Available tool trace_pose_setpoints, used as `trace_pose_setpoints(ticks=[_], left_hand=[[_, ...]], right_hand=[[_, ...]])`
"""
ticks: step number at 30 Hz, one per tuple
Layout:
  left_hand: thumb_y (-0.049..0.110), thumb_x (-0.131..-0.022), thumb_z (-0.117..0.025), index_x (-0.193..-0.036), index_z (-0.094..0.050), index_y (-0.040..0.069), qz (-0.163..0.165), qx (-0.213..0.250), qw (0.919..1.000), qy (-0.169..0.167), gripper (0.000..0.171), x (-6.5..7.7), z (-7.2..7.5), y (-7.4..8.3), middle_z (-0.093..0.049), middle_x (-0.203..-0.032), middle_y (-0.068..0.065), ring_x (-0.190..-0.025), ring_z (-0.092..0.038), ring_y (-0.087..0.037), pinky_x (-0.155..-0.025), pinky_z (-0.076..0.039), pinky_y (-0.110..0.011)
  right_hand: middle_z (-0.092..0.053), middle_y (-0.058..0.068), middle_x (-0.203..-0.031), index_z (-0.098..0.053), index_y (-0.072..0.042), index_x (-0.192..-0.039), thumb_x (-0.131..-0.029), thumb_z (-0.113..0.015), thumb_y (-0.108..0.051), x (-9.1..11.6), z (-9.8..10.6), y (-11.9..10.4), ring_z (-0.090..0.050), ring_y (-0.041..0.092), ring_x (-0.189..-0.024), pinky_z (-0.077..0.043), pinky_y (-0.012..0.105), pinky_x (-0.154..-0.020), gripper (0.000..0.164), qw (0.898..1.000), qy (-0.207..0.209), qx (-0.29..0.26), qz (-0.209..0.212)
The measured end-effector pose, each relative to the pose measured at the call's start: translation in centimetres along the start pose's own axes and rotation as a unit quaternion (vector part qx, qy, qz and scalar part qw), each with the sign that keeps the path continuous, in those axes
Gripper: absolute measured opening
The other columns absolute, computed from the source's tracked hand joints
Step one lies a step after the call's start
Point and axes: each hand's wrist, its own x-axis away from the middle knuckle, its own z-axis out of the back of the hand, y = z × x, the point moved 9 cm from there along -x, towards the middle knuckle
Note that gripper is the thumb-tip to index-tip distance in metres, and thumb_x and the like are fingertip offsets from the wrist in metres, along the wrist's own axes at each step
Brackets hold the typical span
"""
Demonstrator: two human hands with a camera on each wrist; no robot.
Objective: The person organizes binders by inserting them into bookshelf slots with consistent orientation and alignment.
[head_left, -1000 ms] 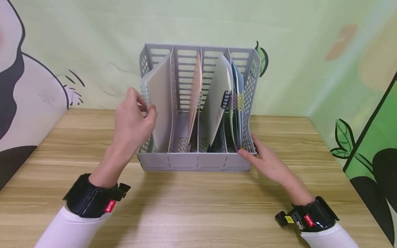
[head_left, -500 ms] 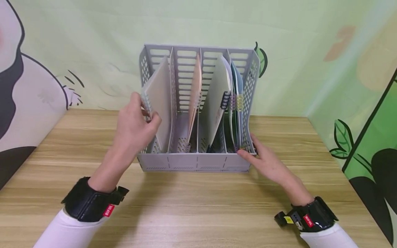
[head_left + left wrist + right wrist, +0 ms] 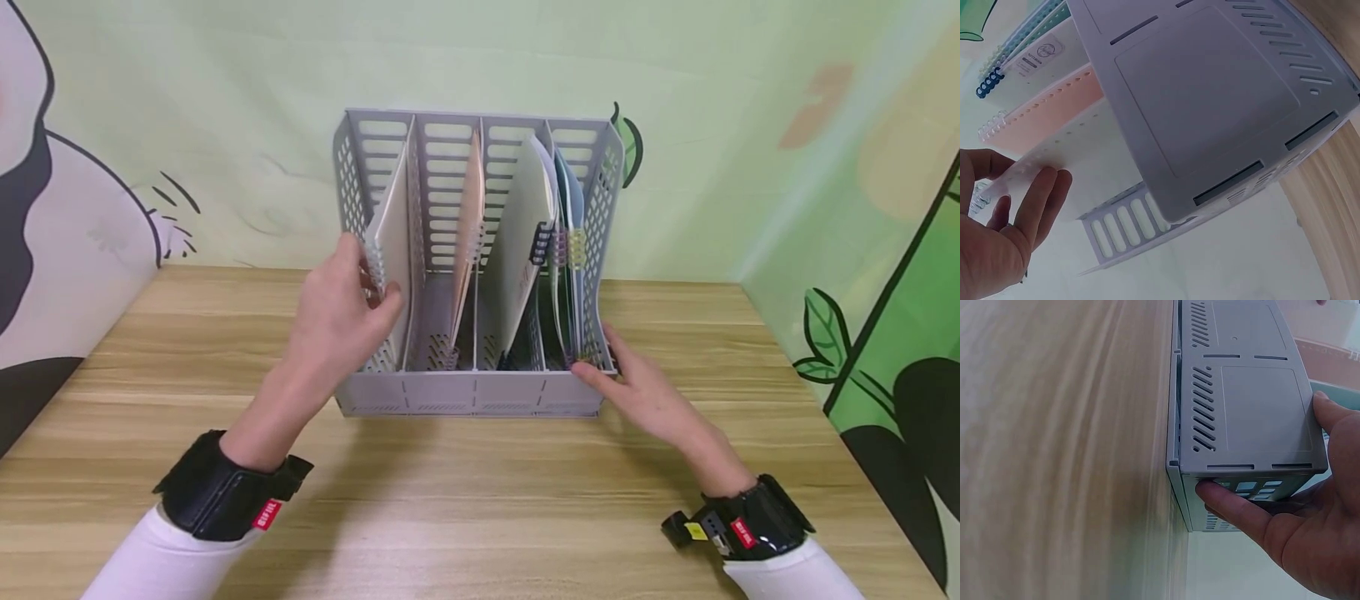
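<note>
A grey file organizer (image 3: pixel 442 393) with upright compartments stands on the table. My left hand (image 3: pixel 337 312) pinches the ring-bound edge of a white loose-leaf notebook (image 3: pixel 396 229) in the leftmost compartment. In the left wrist view, fingers and thumb lie on opposite sides of that notebook (image 3: pixel 1100 156), near its clear rings. My right hand (image 3: pixel 660 402) grips the organizer's front right corner. In the right wrist view, its thumb is at the front wall's upper edge and a finger (image 3: pixel 1241 509) lies along the perforated side; the other fingers are partly hidden.
A pink notebook (image 3: pixel 469 221) leans in the second compartment. A notebook with dark rings (image 3: pixel 521 217) tilts in the third. Blue and green notebooks (image 3: pixel 573 204) fill the rightmost one. Behind the wooden table (image 3: pixel 480 508) hangs a printed green backdrop (image 3: pixel 247 125).
My left hand has shifted right and slightly down with the white notebook, which now stands closer to the divider on its right. The right hand keeps its place on the organizer.
</note>
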Motion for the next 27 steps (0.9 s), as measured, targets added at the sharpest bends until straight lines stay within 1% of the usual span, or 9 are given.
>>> trace_pose_setpoints(ticks=[4, 9, 13, 16, 20, 23, 27], left_hand=[[0.009, -0.087, -0.068, -0.100, -0.046, 0.002, 0.004, 0.013, 0.9996, -0.023, 0.026, 0.1, -0.5, 0.0, -0.061, -0.093, -0.012, -0.076, -0.067, -0.025, -0.057, -0.054, -0.024], [0.026, -0.087, -0.077, -0.103, -0.045, 0.003, 0.008, 0.016, 0.9983, -0.056, 0.043, 0.3, -1.0, -0.1, -0.059, -0.093, -0.009, -0.082, -0.067, -0.026, -0.064, -0.054, -0.027], [0.036, -0.082, -0.080, -0.109, -0.045, 0.003, 0.000, 0.003, 0.9973, -0.073, 0.056, 0.6, -1.2, -0.3, -0.056, -0.096, -0.009, -0.085, -0.060, -0.026, -0.069, -0.050, -0.029], [0.041, -0.080, -0.082, -0.118, -0.044, 0.001, -0.002, -0.001, 0.9964, -0.084, 0.067, 0.8, -1.2, -0.6, -0.054, -0.104, -0.010, -0.087, -0.055, -0.026, -0.072, -0.047, -0.031], [0.044, -0.079, -0.082, -0.135, -0.040, -0.004, -0.004, 0.004, 0.9953, -0.097, 0.085, 1.1, -1.0, -1.1, -0.051, -0.123, -0.014, -0.107, -0.053, -0.030, -0.090, -0.045, -0.037], [0.045, -0.079, -0.081, -0.142, -0.034, -0.006, -0.013, 0.004, 0.9947, -0.101, 0.094, 1.4, -0.8, -1.4, -0.045, -0.135, -0.018, -0.124, -0.046, -0.032, -0.103, -0.037, -0.041], [0.048, -0.077, -0.082, -0.146, -0.033, -0.003, -0.021, 0.007, 0.9942, -0.105, 0.099, 1.7, -0.6, -2.0, -0.039, -0.143, -0.016, -0.133, -0.039, -0.032, -0.108, -0.031, -0.043]], right_hand=[[-0.043, 0.020, -0.144, -0.011, -0.010, -0.159, -0.101, -0.053, -0.044, 0.0, 0.1, 0.1, -0.048, 0.039, -0.126, -0.037, 0.047, -0.103, 0.079, 1.000, 0.002, 0.009, -0.005], [-0.044, 0.019, -0.143, -0.013, -0.011, -0.158, -0.100, -0.054, -0.046, 0.0, 0.2, 0.3, -0.048, 0.039, -0.126, -0.036, 0.047, -0.103, 0.079, 1.000, 0.006, 0.015, -0.006], [-0.042, 0.019, -0.144, -0.012, -0.012, -0.159, -0.100, -0.054, -0.045, 0.0, 0.1, 0.2, -0.048, 0.039, -0.127, -0.036, 0.048, -0.103, 0.079, 1.000, 0.004, 0.014, -0.004], [-0.041, 0.019, -0.145, -0.011, -0.012, -0.159, -0.100, -0.053, -0.045, 0.0, 0.1, 0.2, -0.047, 0.039, -0.127, -0.036, 0.048, -0.103, 0.080, 1.000, 0.002, 0.014, -0.006], [-0.041, 0.019, -0.145, -0.011, -0.012, -0.159, -0.100, -0.053, -0.046, -0.1, 0.1, 0.0, -0.048, 0.039, -0.127, -0.036, 0.048, -0.103, 0.080, 1.000, -0.001, 0.014, -0.002], [-0.041, 0.019, -0.145, -0.011, -0.012, -0.159, -0.100, -0.053, -0.047, -0.2, 0.1, -0.1, -0.048, 0.039, -0.127, -0.037, 0.048, -0.102, 0.079, 1.000, -0.002, 0.022, -0.001], [-0.040, 0.020, -0.146, -0.010, -0.012, -0.159, -0.101, -0.050, -0.049, 0.0, 0.0, -0.1, -0.048, 0.040, -0.126, -0.037, 0.048, -0.103, 0.080, 0.999, -0.007, 0.039, -0.002]])
